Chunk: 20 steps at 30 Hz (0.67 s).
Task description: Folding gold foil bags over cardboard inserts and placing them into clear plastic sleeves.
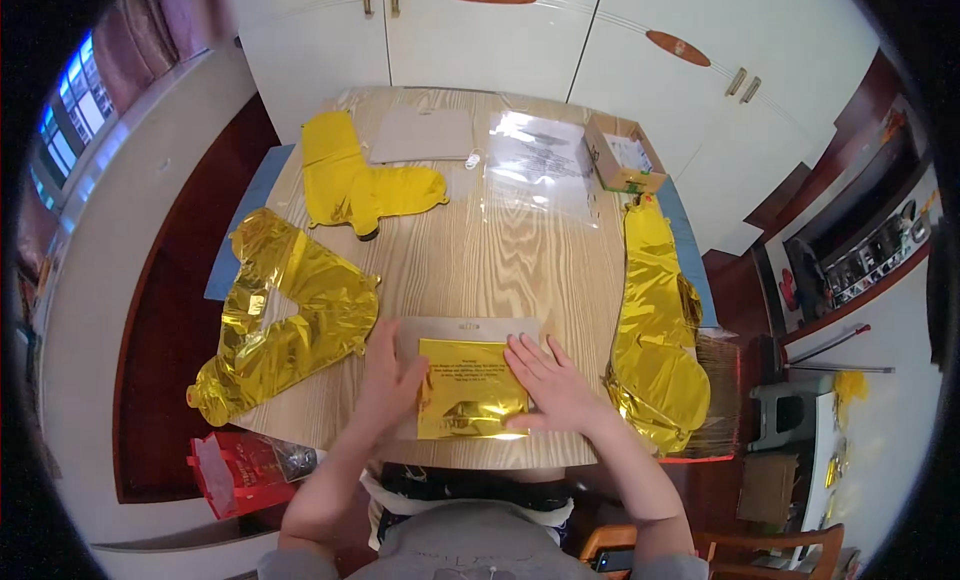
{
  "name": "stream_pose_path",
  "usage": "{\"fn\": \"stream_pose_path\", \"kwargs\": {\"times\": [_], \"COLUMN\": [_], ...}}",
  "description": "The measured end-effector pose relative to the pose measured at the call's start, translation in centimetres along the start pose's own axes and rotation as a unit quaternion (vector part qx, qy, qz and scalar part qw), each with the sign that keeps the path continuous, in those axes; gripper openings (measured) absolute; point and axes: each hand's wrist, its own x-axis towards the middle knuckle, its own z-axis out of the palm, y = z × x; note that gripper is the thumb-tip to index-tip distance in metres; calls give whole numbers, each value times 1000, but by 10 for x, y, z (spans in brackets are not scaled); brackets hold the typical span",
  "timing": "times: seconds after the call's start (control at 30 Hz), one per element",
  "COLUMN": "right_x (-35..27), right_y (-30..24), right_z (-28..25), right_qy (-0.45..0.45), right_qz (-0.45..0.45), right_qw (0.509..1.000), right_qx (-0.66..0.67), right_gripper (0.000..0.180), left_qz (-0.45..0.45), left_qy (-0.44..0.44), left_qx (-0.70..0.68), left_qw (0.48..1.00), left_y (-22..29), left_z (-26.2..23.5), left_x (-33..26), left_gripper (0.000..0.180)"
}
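Observation:
A folded gold foil balloon [470, 390] lies flat on a grey card sheet [465, 329] at the near edge of the wooden table [480, 250]. My left hand [390, 380] presses on the left side of the foil and card, fingers spread. Flat on the foil's right edge rests my right hand [555, 385], fingers apart. Neither hand grips anything.
Crumpled gold foil balloons lie left [285, 315], back left [360, 180] and right [655, 330]. A clear plastic sleeve [540, 170], a grey card [422, 135] and a small open cardboard box [622, 155] sit at the back. A red bag [240, 470] stands on the floor at left.

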Motion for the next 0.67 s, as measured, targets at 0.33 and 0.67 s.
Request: {"fn": "stream_pose_path", "kwargs": {"times": [0.33,0.67], "right_x": [-16,-71], "right_y": [-13,-40], "right_z": [10,-20], "right_qy": [160,223], "right_qz": [85,182], "right_qw": [964,739], "right_qx": [197,610], "right_gripper": [108,75], "left_qz": [-167,30], "left_qy": [-76,-160], "left_qx": [-380,-351], "left_qw": [907,922], "left_y": [0,43], "left_z": [-10,-25], "left_x": [10,-26], "left_gripper": [36,30]}}
